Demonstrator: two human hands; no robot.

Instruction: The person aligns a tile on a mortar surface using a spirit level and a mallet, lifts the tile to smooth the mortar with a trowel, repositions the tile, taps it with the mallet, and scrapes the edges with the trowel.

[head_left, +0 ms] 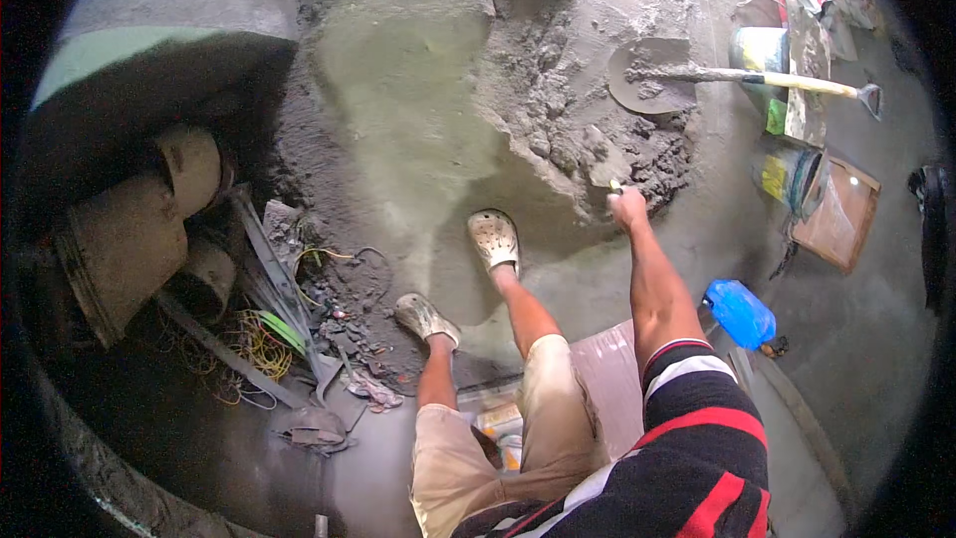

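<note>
My right hand (pixel 627 207) is closed round the short yellow-tipped handle of a trowel. The trowel's flat grey blade (pixel 603 165) rests at the near edge of a heap of wet mortar (pixel 558 110), which is lumpy and grey. My right arm stretches forward from the lower right. Beyond the hand, a shovel (pixel 812 83) lies with its mortar-coated blade on the heap and its pale handle pointing right. My left hand is out of the picture.
Smooth wet mortar (pixel 408 110) spreads left of the heap, near my clogs (pixel 494 237). Buckets (pixel 124 249), metal strips, tangled wire and rubble lie at left. On the right are paint buckets (pixel 787 179), a wooden-framed panel (pixel 842 214) and a blue plastic bag (pixel 739 313).
</note>
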